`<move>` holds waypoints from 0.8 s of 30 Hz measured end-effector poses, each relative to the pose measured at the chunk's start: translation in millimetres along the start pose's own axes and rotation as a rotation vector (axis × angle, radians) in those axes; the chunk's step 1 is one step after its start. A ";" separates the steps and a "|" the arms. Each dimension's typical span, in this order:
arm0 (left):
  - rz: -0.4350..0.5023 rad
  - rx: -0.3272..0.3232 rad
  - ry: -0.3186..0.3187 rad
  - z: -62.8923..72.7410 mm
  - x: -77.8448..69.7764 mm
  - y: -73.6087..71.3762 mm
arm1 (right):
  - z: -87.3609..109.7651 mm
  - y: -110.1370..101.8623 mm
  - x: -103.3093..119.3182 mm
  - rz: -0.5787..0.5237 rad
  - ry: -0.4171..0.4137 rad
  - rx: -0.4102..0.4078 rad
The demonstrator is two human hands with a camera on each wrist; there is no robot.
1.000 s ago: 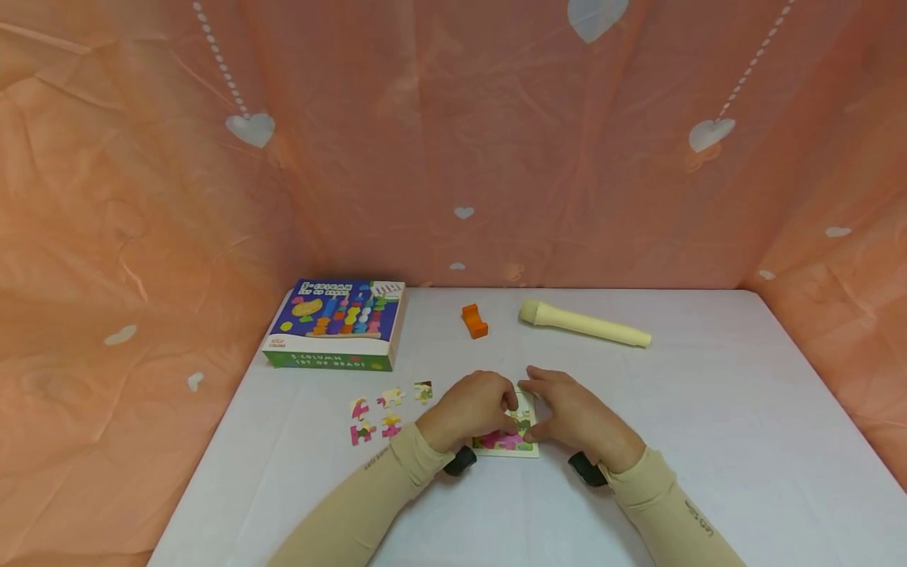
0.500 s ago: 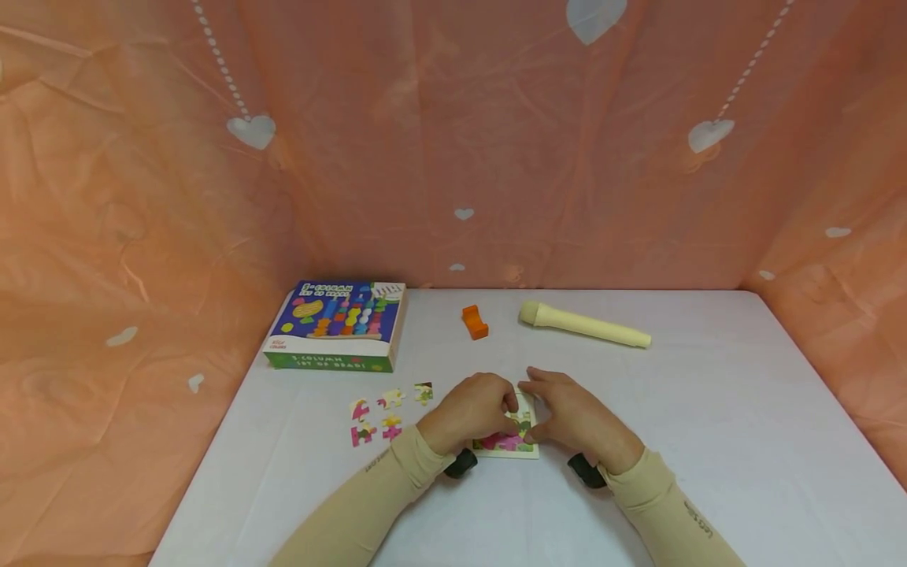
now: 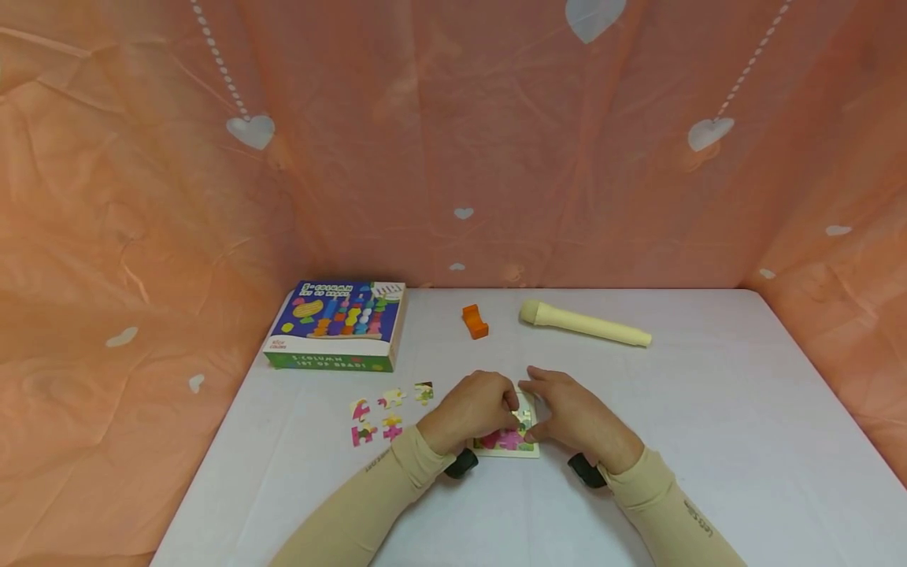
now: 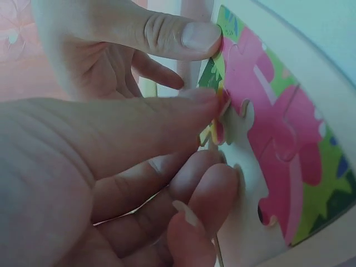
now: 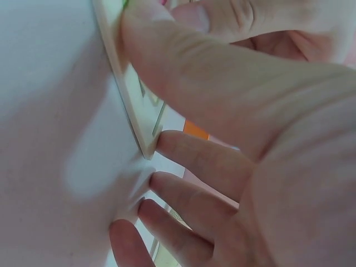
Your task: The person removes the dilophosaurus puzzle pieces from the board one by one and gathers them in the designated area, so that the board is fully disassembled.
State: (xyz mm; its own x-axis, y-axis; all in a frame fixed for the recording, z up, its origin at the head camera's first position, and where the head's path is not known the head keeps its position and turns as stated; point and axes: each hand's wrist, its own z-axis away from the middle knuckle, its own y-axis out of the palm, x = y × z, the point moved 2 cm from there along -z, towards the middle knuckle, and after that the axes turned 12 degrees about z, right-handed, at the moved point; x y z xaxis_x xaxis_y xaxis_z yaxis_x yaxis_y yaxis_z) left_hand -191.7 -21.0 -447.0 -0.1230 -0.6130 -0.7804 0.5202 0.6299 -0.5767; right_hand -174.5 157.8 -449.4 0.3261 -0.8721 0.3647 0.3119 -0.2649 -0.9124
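A small jigsaw puzzle board (image 3: 506, 453) with a pale rim and pink-green picture lies between both hands. My left hand (image 3: 471, 405) is over its left side. In the left wrist view, the thumb and index finger pinch a small puzzle piece (image 4: 218, 129) with yellow and pink on it, tilted close over the bare recess (image 4: 245, 183). My right hand (image 3: 581, 417) spreads along the board's right side. Its thumb (image 5: 167, 61) presses on the board near the fitted pieces, and a fingertip (image 5: 167, 142) touches the board's corner. The left hand's fingers hide part of the recess.
Several loose puzzle pieces (image 3: 364, 434) lie left of the left hand. Behind them stands a bead-set box (image 3: 340, 315). An orange block (image 3: 475, 321) and a cream toy microphone (image 3: 588, 324) lie farther back on the white tabletop (image 3: 708, 378). An orange curtain (image 3: 496, 142) encloses the back and sides.
Both hands stay in nearly the same place over the board. The left fingers shift only slightly at the piece; nothing else has moved.
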 end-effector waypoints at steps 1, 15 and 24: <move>0.014 -0.001 0.000 0.0 0.1 -0.3 | -0.1 0.1 0.0 -0.001 0.004 0.003; 0.031 -0.009 0.017 -1.0 2.1 -0.1 | 0.4 -0.1 1.4 -0.005 0.014 0.011; 0.013 -0.003 0.045 -2.2 1.9 -0.4 | 0.3 -0.4 2.4 -0.012 0.021 0.013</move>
State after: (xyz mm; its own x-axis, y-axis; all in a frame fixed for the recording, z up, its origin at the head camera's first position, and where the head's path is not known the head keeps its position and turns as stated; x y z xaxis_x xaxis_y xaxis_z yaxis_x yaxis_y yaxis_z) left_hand -194.0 -21.4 -448.7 -0.1540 -0.5832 -0.7976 0.5193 0.6390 -0.5675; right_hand -173.6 155.9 -448.2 0.3034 -0.8776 0.3711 0.3269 -0.2700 -0.9057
